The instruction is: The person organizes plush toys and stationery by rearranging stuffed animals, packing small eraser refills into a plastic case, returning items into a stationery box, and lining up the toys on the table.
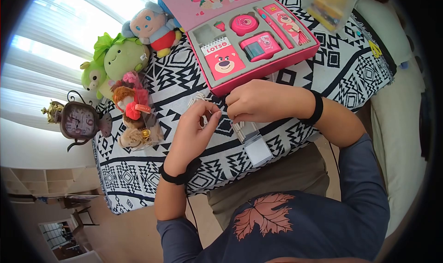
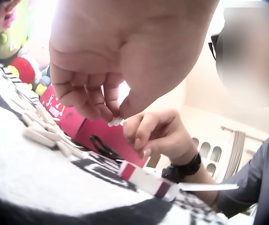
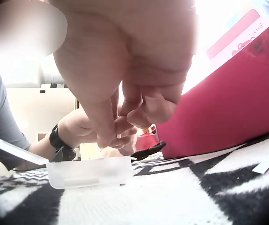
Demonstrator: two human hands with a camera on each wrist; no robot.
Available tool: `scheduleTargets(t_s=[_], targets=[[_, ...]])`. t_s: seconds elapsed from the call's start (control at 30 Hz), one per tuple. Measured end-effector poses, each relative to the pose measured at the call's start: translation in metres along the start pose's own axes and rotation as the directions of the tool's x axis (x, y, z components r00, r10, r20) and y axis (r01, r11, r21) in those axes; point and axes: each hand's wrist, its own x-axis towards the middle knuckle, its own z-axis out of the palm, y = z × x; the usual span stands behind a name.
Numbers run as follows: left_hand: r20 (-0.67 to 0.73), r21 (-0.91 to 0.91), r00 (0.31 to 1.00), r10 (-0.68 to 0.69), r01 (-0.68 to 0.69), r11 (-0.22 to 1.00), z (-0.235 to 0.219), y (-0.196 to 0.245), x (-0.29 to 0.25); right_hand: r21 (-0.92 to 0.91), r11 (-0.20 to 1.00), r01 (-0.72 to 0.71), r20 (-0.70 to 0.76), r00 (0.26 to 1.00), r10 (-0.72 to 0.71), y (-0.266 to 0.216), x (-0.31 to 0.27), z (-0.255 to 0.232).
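My left hand [image 1: 194,127] pinches small white sticks [image 2: 116,122] between thumb and fingertips, best seen in the left wrist view. Close to it, my right hand [image 1: 265,101] has its fingers curled in, the thumb near the forefinger; whether it holds a stick I cannot tell. Under the right hand stands a small clear plastic box [image 3: 90,174] with more white sticks in it. Its lid [image 1: 258,151] hangs open toward my body. A loose pile of short white sticks [image 2: 43,129] lies on the patterned cloth beyond the left hand, partly hidden by it in the head view.
Just behind the hands, an open pink gift box [image 1: 258,74] holds a notepad [image 1: 224,62], a pen [image 1: 275,28] and other pink items. Plush toys [image 1: 122,57] and a clock [image 1: 78,120] stand at left. Yellow scissors [image 1: 375,49] and a clear pouch [image 1: 327,9] lie at right.
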Motion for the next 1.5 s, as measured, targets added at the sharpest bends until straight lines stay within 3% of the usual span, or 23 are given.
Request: scheduleTargets(t_s=[0.07, 0.1, 0.13, 0.17, 0.27, 0.37, 0.47, 0.7, 0.8, 0.87, 0.93, 1.03, 1.07, 1.17, 1.23, 1.5], targets=[[0.076, -0.321, 0.993, -0.095, 0.115, 0.940, 0.004, 0.005, -0.003, 0.093, 0.995, 0.033, -0.084, 0.996, -0.025, -0.002, 0.001, -0.003], [0.076, -0.322, 0.993, -0.095, 0.115, 0.940, 0.007, 0.005, -0.005, 0.222, 0.974, -0.049, -0.035, 0.998, 0.058, -0.006, 0.001, -0.008], [0.105, -0.440, 0.982, -0.154, 0.185, 0.879, 0.010, 0.005, -0.006, 0.344, 0.929, -0.134, 0.024, 0.991, 0.134, -0.009, 0.001, -0.012], [0.142, -0.548, 0.968, -0.209, 0.253, 0.797, 0.012, 0.005, -0.007, 0.344, 0.929, -0.135, 0.024, 0.991, 0.135, -0.009, 0.002, -0.013], [0.156, -0.638, 0.961, -0.227, 0.274, 0.720, 0.018, 0.008, -0.006, 0.347, 0.908, -0.236, 0.075, 0.972, 0.224, -0.010, 0.003, -0.014], [0.194, -0.611, 0.957, -0.214, 0.289, 0.737, 0.020, 0.003, -0.005, 0.441, 0.851, -0.285, 0.046, 0.954, 0.295, -0.014, 0.004, -0.014], [0.205, -0.563, 0.954, -0.220, 0.299, 0.771, 0.021, 0.001, -0.005, 0.510, 0.761, -0.402, 0.129, 0.910, 0.395, -0.016, 0.005, -0.016], [0.186, -0.499, 0.960, -0.210, 0.277, 0.822, 0.017, 0.004, -0.004, 0.387, 0.836, -0.389, 0.171, 0.921, 0.350, -0.006, 0.000, -0.020], [0.239, -0.499, 0.946, -0.219, 0.313, 0.808, 0.021, 0.005, -0.005, 0.312, 0.868, -0.387, 0.193, 0.920, 0.341, -0.008, -0.001, -0.021], [0.230, -0.374, 0.951, -0.206, 0.282, 0.883, 0.021, 0.004, -0.006, 0.259, 0.891, -0.373, 0.198, 0.923, 0.329, -0.007, -0.003, -0.019], [0.213, -0.354, 0.955, -0.206, 0.273, 0.895, 0.021, 0.003, -0.006, -0.007, 0.961, -0.276, 0.145, 0.951, 0.274, -0.006, -0.007, -0.012], [0.197, -0.273, 0.966, -0.165, 0.215, 0.937, 0.020, 0.005, -0.005, -0.108, 0.972, -0.207, 0.184, 0.957, 0.224, -0.009, -0.004, -0.013], [0.199, -0.212, 0.973, -0.122, 0.164, 0.963, 0.019, 0.006, -0.004, -0.106, 0.973, -0.206, 0.186, 0.957, 0.223, -0.009, -0.004, -0.013], [0.221, -0.172, 0.966, -0.135, 0.175, 0.969, 0.021, 0.004, -0.005, -0.010, 0.989, -0.150, 0.154, 0.977, 0.150, -0.010, -0.005, -0.014], [0.217, -0.208, 0.965, -0.151, 0.197, 0.958, 0.021, 0.005, -0.005, -0.093, 0.972, -0.218, 0.311, 0.920, 0.236, -0.012, -0.005, -0.016], [0.219, -0.262, 0.957, -0.189, 0.244, 0.934, 0.021, 0.005, -0.005, -0.061, 0.978, -0.200, 0.277, 0.938, 0.209, -0.010, -0.006, -0.012]])
